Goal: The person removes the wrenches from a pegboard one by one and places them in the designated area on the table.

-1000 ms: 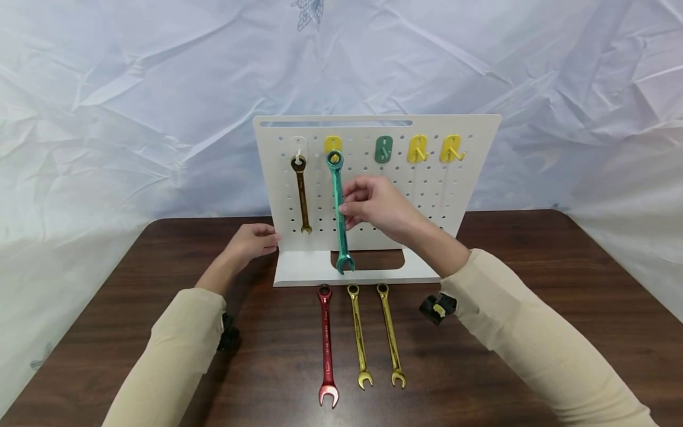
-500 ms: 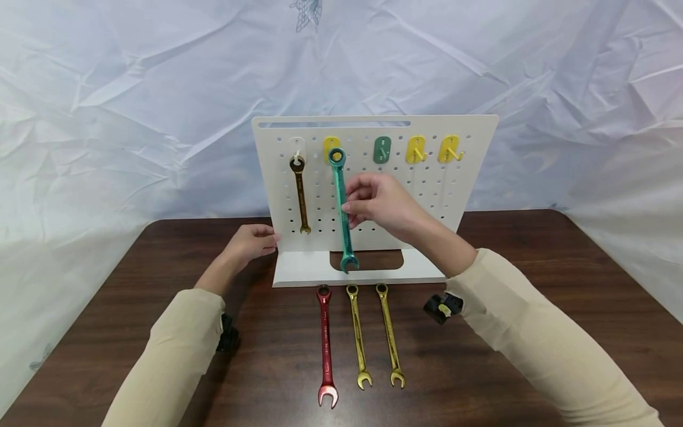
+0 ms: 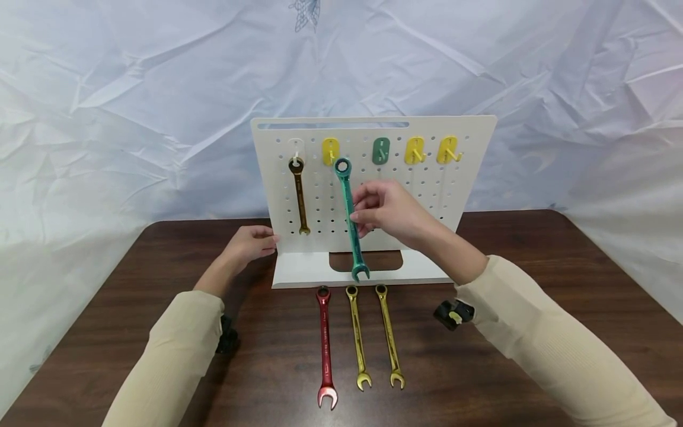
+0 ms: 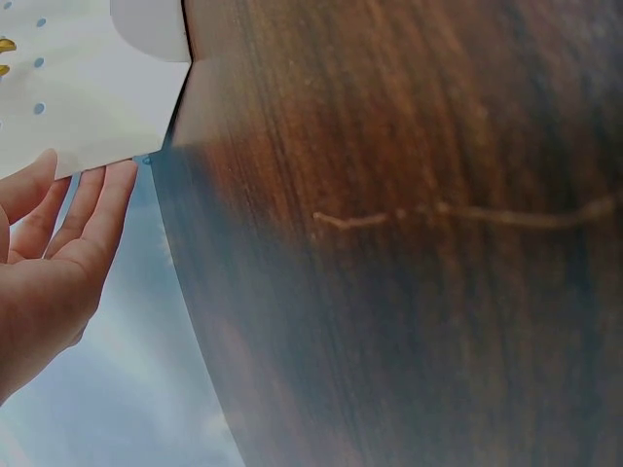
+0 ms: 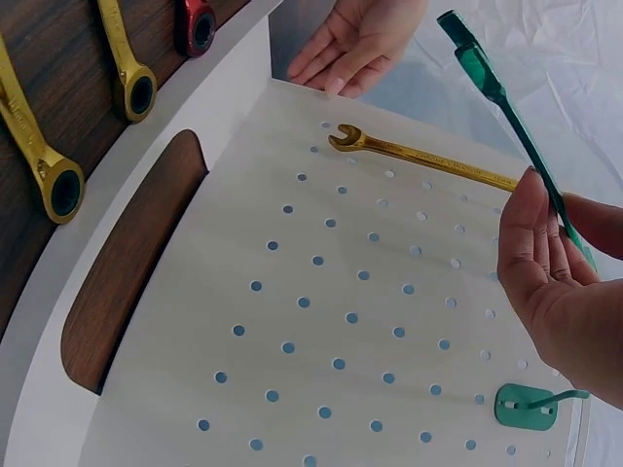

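My right hand (image 3: 392,210) pinches a shiny green combination wrench (image 3: 356,252) by its middle. The wrench slants in front of the white pegboard (image 3: 416,225), ring end up and open jaw down. Its ring sits just right of and below a yellow hook (image 3: 330,151), apart from it in the head view. A bronze-gold wrench (image 3: 301,198) hangs by its ring on the white hook (image 3: 296,155) at the far left. My left hand (image 3: 248,244) touches the board's left edge, with straight fingers (image 4: 115,209) and the thumb right at that edge.
On the dark wooden table (image 3: 133,356) before the board lie a red wrench (image 3: 326,350) and two yellow wrenches (image 3: 357,338), ring ends toward the board. Farther right on the board are a green hook (image 3: 381,151) and two yellow hooks (image 3: 415,150). A pale cloth hangs behind.
The green wrench's ring has come away from the yellow hook; my right hand has carried it right and slightly down, and it tilts more. My left hand stays at the board's edge.
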{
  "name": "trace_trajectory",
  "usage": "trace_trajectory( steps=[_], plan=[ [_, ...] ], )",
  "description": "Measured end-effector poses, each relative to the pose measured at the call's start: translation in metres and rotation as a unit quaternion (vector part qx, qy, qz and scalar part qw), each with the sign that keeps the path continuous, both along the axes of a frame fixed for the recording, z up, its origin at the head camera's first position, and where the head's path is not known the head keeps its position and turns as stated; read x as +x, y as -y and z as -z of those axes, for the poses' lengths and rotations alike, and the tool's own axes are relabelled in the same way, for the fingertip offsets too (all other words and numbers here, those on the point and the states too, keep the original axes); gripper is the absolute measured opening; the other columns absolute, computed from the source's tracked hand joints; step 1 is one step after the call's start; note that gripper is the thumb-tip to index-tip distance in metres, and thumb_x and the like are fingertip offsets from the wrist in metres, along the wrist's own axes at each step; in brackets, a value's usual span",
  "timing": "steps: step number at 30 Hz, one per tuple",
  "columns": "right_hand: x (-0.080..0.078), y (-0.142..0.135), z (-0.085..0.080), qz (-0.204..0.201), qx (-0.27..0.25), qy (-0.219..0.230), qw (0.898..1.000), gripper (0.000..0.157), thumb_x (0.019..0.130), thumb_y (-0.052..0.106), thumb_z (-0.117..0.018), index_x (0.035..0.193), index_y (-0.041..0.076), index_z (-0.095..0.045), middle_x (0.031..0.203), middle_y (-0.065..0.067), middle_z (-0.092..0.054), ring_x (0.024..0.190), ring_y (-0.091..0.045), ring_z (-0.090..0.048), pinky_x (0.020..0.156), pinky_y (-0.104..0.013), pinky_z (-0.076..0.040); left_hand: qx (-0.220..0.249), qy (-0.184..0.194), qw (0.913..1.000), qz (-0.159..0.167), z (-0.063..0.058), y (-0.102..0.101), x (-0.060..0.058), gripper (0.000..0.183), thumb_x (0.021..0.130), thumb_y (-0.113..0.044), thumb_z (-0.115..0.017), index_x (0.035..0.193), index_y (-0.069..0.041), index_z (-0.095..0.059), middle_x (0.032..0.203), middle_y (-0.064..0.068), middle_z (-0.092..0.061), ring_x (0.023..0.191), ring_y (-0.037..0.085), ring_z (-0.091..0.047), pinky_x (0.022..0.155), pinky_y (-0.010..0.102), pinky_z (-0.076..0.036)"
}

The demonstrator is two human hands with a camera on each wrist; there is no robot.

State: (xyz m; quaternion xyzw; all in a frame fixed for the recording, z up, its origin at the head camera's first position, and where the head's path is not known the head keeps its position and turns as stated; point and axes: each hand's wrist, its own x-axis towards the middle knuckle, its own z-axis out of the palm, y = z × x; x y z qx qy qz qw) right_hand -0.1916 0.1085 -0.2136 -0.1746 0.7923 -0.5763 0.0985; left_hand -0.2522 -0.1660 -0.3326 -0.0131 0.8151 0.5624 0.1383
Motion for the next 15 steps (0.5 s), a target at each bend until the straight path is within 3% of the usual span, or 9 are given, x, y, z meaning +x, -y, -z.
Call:
trace_trajectory(
  steps=[15],
  plan=[
    [0.006, -0.022, 0.023, -0.001, 0.020, 0.033, 0.999, 0.012, 0.087, -0.011, -0.052, 0.099, -0.012, -0.051, 0.077, -0.015, -0.057, 0.062, -0.021, -0.059, 0.064, -0.037, -0.056, 0.008, -0.012, 0.9999, 0.001, 0.000, 0.000, 0.002, 0.031, 0.095, -0.005, -0.049, 0.120, 0.012, -0.046, 0.122, 0.027, -0.047, 0.111, 0.035, -0.050, 0.094, 0.037, -0.045]
  ],
)
